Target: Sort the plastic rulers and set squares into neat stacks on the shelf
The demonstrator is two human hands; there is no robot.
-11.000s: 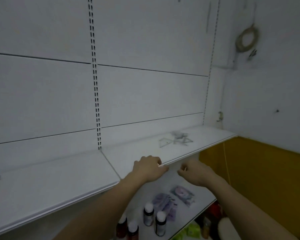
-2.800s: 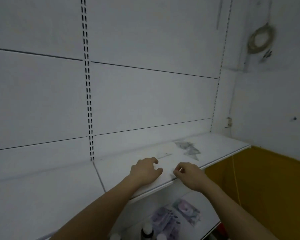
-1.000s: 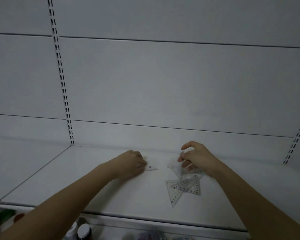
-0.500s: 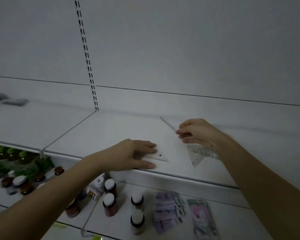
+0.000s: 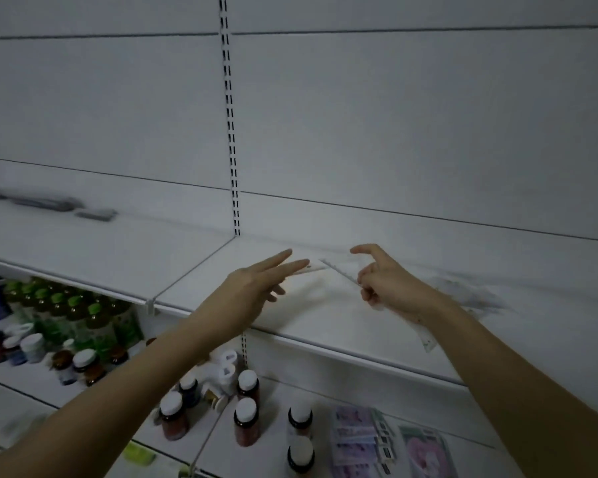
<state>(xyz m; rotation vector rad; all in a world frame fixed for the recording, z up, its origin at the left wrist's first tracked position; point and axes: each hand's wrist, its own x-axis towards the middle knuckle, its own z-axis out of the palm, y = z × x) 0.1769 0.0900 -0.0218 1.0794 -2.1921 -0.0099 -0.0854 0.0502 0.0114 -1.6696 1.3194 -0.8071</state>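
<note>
Up on the white shelf (image 5: 325,322), the right hand (image 5: 390,288) pinches a clear ruler (image 5: 342,270) with curled fingers, index raised. Just beside it, the left hand (image 5: 256,288) stretches 2 straight fingers onto a flat clear piece (image 5: 313,269). Blurred set squares (image 5: 470,291) lie further right.

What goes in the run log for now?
right hand: grips clear plastic ruler | left hand: fingers straight, over white shelf | set squares: unsorted

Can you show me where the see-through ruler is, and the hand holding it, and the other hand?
ruler (image 5: 339,272), head view, on its clear strip left of the fingers.
right hand (image 5: 385,286), head view, on the knuckles.
left hand (image 5: 252,286), head view, on the back of the hand.
</note>
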